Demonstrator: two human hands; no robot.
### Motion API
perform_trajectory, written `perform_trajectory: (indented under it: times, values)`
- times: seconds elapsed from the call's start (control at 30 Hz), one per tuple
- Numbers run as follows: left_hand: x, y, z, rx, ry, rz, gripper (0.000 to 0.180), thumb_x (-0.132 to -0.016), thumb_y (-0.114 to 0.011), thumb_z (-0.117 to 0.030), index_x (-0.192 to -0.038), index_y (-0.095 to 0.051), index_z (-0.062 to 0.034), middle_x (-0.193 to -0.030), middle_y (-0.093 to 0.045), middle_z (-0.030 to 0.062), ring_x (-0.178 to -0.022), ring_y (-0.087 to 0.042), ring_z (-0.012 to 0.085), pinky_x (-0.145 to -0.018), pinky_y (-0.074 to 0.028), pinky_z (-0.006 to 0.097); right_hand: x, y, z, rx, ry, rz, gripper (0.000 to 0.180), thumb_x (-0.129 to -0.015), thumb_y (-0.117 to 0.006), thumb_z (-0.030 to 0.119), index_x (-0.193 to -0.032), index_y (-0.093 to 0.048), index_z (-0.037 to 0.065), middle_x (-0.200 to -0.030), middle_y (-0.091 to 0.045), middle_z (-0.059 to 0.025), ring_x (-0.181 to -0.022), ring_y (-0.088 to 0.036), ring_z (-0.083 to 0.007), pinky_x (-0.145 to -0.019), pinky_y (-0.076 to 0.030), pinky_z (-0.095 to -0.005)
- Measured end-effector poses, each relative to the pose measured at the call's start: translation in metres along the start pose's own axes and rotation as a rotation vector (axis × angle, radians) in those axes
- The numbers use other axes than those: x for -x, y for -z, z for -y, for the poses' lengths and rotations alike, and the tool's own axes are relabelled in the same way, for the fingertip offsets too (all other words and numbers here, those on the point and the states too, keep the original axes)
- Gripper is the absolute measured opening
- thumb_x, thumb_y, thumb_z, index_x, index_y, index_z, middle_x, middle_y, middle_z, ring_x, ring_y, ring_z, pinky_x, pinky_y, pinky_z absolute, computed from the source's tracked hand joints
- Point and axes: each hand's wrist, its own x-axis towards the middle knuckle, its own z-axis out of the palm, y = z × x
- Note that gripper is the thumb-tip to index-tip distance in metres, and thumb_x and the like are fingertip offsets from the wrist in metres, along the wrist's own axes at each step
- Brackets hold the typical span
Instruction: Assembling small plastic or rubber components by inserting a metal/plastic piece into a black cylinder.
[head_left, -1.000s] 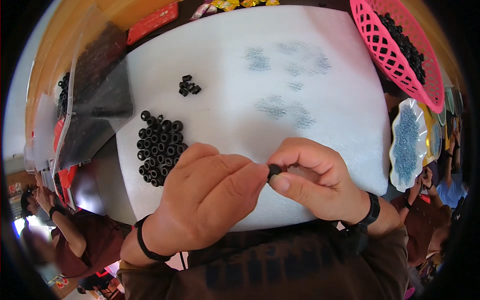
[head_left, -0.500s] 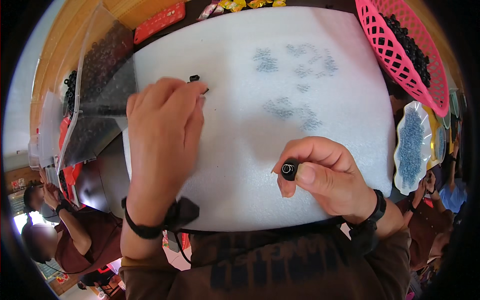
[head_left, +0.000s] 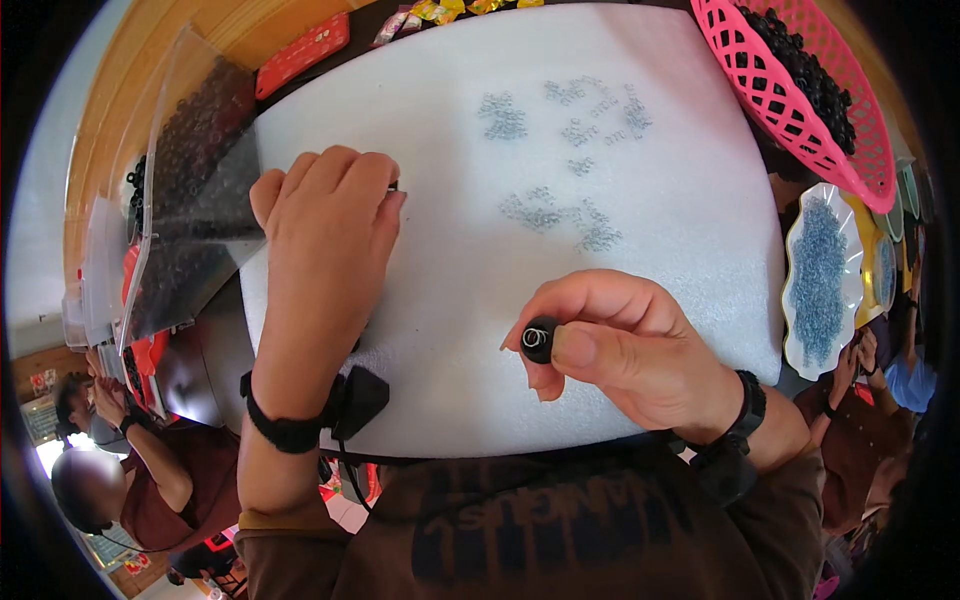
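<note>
Right hand (head_left: 640,345): clenched on a small black cylindrical part (head_left: 540,339), which is pinched between thumb and fingers, its open ring end turned toward the camera; held just above the near part of the white foam sheet (head_left: 450,300).
Left hand (head_left: 325,235): laid palm-down at the left part of the sheet, fingers curled together at their tips; a small dark piece (head_left: 393,186) is seen just at the fingertips, but whether it is gripped cannot be told.
Pink basket (head_left: 790,105): set at the far right, tilted over the sheet's corner; filled with small black parts (head_left: 805,65).
White scalloped dish (head_left: 800,290): placed off the right edge of the sheet; a heap of small bluish rings (head_left: 822,280) is held in it.
Clear bag (head_left: 190,190): propped at the left edge, just beside the left hand; dark small parts are seen through its wall.
Loose rings (head_left: 560,160): scattered in several thin clusters on the far middle of the sheet, well apart from both hands.
Edges: the near edge of the sheet is met by the person's torso; the left edge is crowded by the bag, the right by basket and dish.
Open room: a bare stretch of foam is left between the two hands and toward the near middle.
</note>
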Motion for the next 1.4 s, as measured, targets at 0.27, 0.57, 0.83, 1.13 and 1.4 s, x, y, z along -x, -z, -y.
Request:
perform_trajectory:
  times: [0.27,0.57,0.83,1.13,1.4]
  values:
    - [0.035,0.020,-0.034,1.467,0.359,0.086,0.020,-0.077,-0.065,-0.003,-0.093,-0.055,-0.0011,-0.091,-0.060,0.0076,-0.085,-0.056,0.0131,-0.078,-0.043,0.025,0.000,0.000,-0.001,-0.006,-0.010,-0.009,0.025,-0.091,-0.057,0.016,-0.111,-0.058,0.001,-0.089,-0.061,-0.0022,-0.082,-0.056,-0.0072,-0.073,-0.046,-0.0210]
    - [0.036,0.006,-0.040,1.566,0.268,0.068,0.024,-0.076,-0.068,-0.008,-0.097,-0.062,0.0015,-0.088,-0.058,0.0066,-0.079,-0.055,0.0139,-0.074,-0.042,0.026,-0.005,-0.001,-0.003,0.026,0.056,-0.059,0.023,-0.090,-0.058,0.012,-0.111,-0.057,0.001,-0.092,-0.060,-0.0019,-0.082,-0.053,-0.0066,-0.073,-0.045,-0.0201]
    - [0.042,0.003,-0.035,1.613,0.302,0.115,0.024,-0.077,-0.068,0.001,-0.102,-0.066,0.0000,-0.088,-0.061,0.0049,-0.081,-0.055,0.0108,-0.072,-0.041,0.021,-0.005,-0.004,-0.003,0.205,0.123,-0.090,0.020,-0.090,-0.058,0.010,-0.108,-0.057,-0.001,-0.093,-0.057,-0.0007,-0.083,-0.049,-0.0040,-0.073,-0.042,-0.0180]
    - [0.043,0.007,-0.038,1.436,0.316,0.066,0.023,-0.076,-0.067,0.004,-0.099,-0.067,0.0002,-0.083,-0.063,0.0067,-0.076,-0.057,0.0125,-0.067,-0.043,0.022,-0.007,0.000,-0.005,0.650,0.347,-0.141,0.015,-0.087,-0.061,0.008,-0.099,-0.059,0.000,-0.084,-0.055,-0.0023,-0.076,-0.049,-0.0079,-0.068,-0.040,-0.0219]
    - [0.041,0.003,-0.041,1.155,0.155,-0.078,0.023,-0.071,-0.070,0.004,-0.094,-0.067,-0.0010,-0.076,-0.062,0.0073,-0.066,-0.056,0.0151,-0.057,-0.042,0.024,-0.010,-0.002,-0.005,0.907,0.482,-0.166,0.013,-0.083,-0.064,0.006,-0.094,-0.060,0.001,-0.076,-0.055,-0.0040,-0.067,-0.051,-0.0123,-0.061,-0.040,-0.0240]
